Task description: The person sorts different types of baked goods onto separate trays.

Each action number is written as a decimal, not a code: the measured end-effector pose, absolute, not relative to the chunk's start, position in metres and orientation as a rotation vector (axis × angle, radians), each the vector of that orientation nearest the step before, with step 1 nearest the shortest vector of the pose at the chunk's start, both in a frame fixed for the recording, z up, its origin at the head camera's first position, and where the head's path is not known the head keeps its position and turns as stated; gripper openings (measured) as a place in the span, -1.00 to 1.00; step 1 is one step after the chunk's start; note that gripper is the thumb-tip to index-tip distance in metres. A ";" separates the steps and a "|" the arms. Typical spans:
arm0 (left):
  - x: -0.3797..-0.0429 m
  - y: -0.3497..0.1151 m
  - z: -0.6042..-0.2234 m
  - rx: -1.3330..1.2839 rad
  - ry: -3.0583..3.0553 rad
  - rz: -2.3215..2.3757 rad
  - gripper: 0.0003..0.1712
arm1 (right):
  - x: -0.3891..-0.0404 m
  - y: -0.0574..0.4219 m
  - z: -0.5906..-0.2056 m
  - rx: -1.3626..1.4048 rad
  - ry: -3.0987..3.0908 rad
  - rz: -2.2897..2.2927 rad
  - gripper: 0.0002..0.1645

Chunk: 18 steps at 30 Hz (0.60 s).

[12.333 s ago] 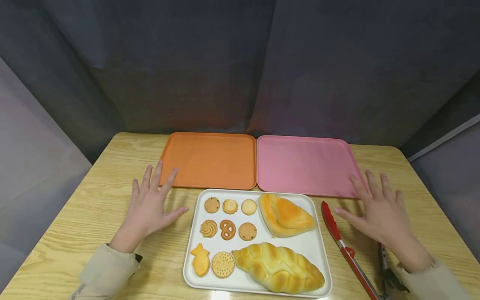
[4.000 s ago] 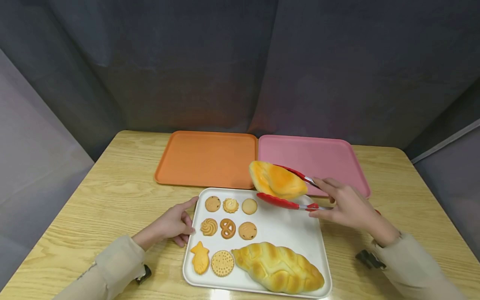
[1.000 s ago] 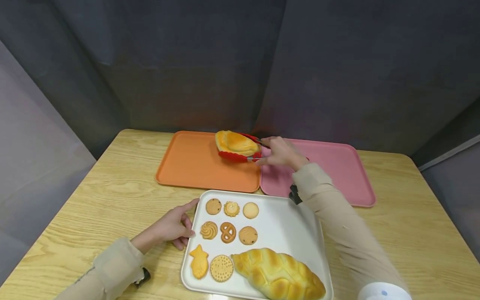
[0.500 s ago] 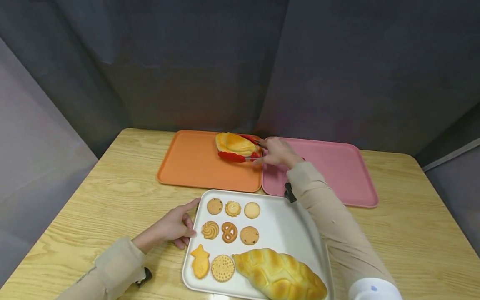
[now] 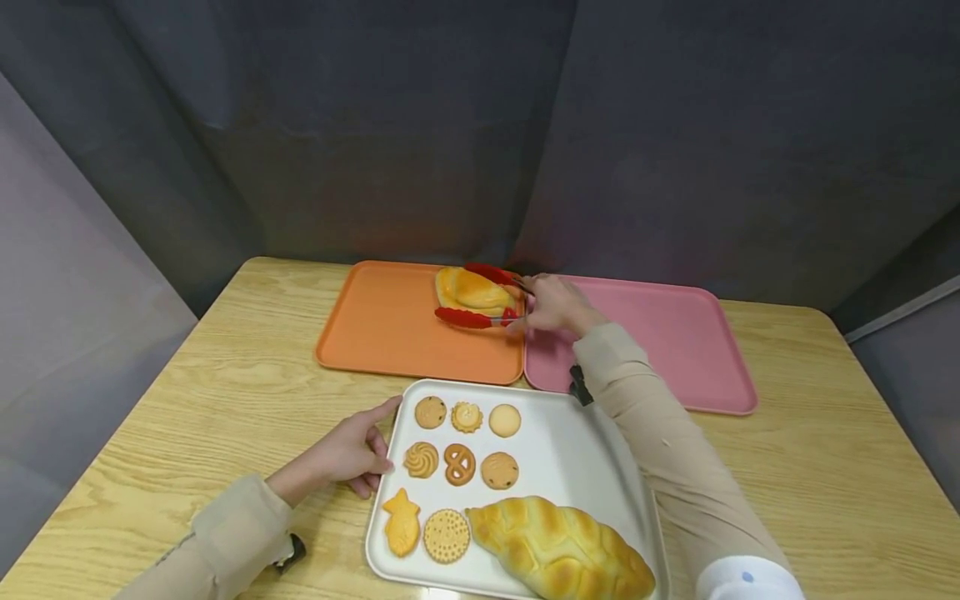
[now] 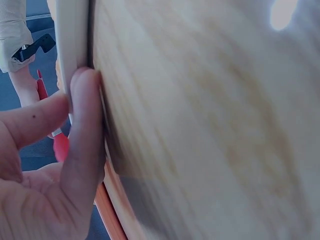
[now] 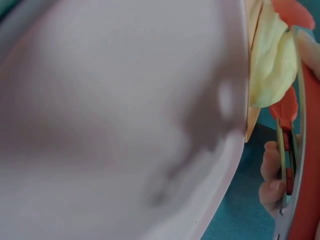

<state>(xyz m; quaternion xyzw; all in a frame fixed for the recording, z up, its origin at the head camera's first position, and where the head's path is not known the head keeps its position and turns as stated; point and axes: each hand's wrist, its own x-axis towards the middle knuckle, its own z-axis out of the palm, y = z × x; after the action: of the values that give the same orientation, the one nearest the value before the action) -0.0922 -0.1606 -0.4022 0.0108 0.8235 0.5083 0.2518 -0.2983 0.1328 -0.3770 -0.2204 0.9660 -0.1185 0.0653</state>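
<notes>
My right hand (image 5: 555, 304) reaches across to the back and grips red-tipped tongs (image 5: 462, 318). Their two tips stand apart on either side of a golden folded bread (image 5: 471, 288), which lies at the right part of the orange tray (image 5: 382, 337). The right wrist view shows the bread (image 7: 272, 65) between the red tips, with fingers around the tongs' handle (image 7: 311, 155). At the white tray's (image 5: 577, 450) left edge is my left hand (image 5: 347, 452). In the left wrist view its thumb and a finger pinch the tray's rim (image 6: 72, 35).
The white tray bears several small cookies, among them a pretzel (image 5: 459, 464) and a fish-shaped one (image 5: 402, 525), plus a large braided loaf (image 5: 558, 546). A pink tray (image 5: 660, 333) adjoins the orange one, partly under my right forearm. A dark curtain (image 5: 450, 125) hangs behind the table.
My right hand has picked up the tongs and carried the folded bread from the white tray to the orange one. In the last half second the tongs' tips have spread away from it.
</notes>
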 end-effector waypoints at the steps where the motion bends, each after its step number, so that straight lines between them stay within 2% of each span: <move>1: -0.092 -0.160 -0.402 0.028 2.240 1.382 0.02 | -0.298 0.134 -0.376 -0.668 2.916 -0.369 0.10; 18: -0.098 -0.160 -0.404 0.033 2.232 1.381 0.01 | -0.282 0.144 -0.364 -0.709 2.928 -0.440 0.09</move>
<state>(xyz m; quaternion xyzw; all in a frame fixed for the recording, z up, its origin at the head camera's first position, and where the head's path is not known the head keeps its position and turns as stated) -0.0975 -0.1600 -0.4042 0.0123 0.8221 0.5087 0.2552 -0.2822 0.1437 -0.3635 -0.2326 0.9606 -0.1444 0.0486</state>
